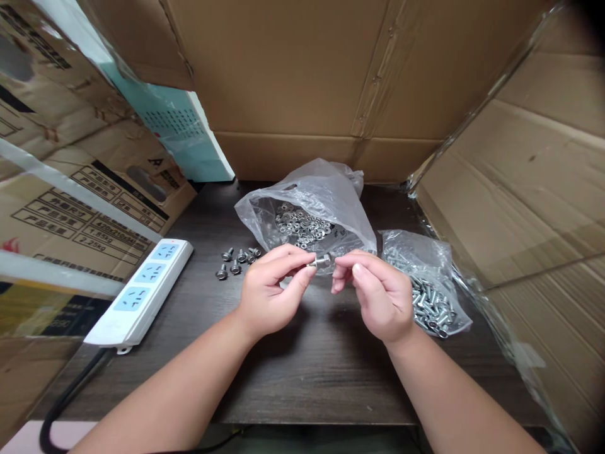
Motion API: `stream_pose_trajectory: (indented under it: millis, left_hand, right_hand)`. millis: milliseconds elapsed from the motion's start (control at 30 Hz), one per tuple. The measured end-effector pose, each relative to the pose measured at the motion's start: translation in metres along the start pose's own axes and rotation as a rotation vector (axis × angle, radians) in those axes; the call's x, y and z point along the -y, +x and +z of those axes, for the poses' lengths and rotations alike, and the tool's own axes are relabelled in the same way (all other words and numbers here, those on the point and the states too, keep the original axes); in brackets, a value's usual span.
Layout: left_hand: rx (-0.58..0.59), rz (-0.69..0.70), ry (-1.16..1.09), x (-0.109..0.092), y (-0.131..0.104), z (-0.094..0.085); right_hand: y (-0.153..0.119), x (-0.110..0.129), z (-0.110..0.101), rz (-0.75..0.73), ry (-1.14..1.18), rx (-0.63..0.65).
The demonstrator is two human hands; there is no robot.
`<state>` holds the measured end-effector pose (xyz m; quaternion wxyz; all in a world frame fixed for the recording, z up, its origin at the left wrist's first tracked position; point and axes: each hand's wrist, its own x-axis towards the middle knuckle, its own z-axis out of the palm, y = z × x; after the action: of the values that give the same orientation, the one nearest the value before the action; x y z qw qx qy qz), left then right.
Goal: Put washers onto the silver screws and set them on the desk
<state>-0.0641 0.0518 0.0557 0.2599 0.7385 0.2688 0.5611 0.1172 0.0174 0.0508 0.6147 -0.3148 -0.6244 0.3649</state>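
Note:
A silver hex bolt (324, 260) lies level between the thumb and fingertips of my left hand (274, 287), its wider end toward the right. Close to that end are the curled fingers of my right hand (378, 290), thumb drawn in beside the index finger; anything inside them is hidden. Behind both hands is an open clear plastic bag (326, 183) containing many small washers (302, 224). To the left, several bolts with washers (235, 267) are grouped on the dark tabletop (302, 378). Beyond my right hand, a second plastic bag (416, 243) holds many loose bolts (432, 309).
A white power strip (142, 290) with a black cable (66, 403) occupies the table's left side. Cardboard walls rise at the back (293, 75) and right (529, 183). At left stand a printed carton (85, 183) and a pale teal box (189, 132).

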Motion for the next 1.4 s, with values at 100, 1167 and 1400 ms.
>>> stream_pose_trajectory:
  millis: [100,1167,1400]
  left_hand:
    - [0.001,-0.019,-0.015,0.0013,-0.0003,-0.0002]
    - [-0.003,-0.019,0.026,0.0016,0.0018,-0.0004]
    - [-0.007,-0.013,0.023,0.0014,0.0018,0.0000]
  right_hand:
    - [-0.0002,-0.0001,0.0007,0.019,0.025,0.010]
    - [0.0001,0.0075,0.0022,0.073,0.046,0.025]
    - [0.0011,0.0086,0.0021,0.050,0.013,0.045]
